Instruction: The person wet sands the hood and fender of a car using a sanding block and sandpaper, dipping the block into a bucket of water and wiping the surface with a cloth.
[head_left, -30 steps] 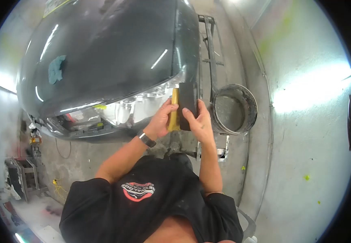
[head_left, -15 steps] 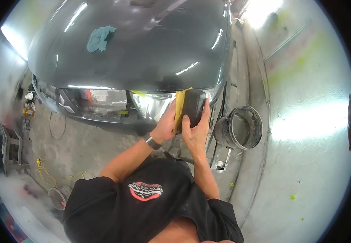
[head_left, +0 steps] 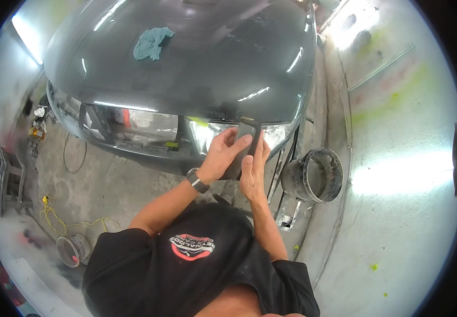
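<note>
Dark-grey block between left grip, right grip

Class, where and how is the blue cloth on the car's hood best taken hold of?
Probably pinch the blue cloth by a fold near its middle, coming down from above. It lies crumpled, so its folds give something to close on; the hood beneath blocks the underside.

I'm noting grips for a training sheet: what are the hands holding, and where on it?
A dark rectangular block: the left hand holds its left side, thumb over the face; the right hand holds its right side.
</note>
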Demonstrator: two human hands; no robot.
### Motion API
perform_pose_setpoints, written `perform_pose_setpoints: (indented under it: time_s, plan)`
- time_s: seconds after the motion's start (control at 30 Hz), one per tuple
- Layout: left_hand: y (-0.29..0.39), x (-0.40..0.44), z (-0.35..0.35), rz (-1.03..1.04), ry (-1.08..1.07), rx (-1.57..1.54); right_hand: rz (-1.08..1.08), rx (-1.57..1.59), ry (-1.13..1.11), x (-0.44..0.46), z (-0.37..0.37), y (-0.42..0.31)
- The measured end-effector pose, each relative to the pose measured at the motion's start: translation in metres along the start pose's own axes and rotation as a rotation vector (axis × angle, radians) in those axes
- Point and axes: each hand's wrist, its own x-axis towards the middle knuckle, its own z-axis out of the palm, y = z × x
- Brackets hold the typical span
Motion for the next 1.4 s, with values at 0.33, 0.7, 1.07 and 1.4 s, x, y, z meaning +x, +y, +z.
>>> perform_pose_setpoints:
  time_s: [0.33, 0.7, 1.07, 1.4]
  plan:
    - [0.018, 0.028, -0.019, 0.362, 0.019, 0.696, 0.572, 0.855, 0.061, 0.002, -0.024, -0.013]
    - [0.232, 0.214, -0.221, 0.748, 0.661, 2.014, 0.693, 0.558, 0.742, -0.046, -0.23, 0.174]
    - [-0.127, 0.26, 0.255, 0.564, -1.0, 1.395, 1.371, -0.369, 0.376, -0.084, -0.337, 0.476]
    - [-0.562, 0.292, 0.235, -0.114, -1.435, 2.077, 1.519, -0.589, -0.672, -0.088, -0.284, 0.512]
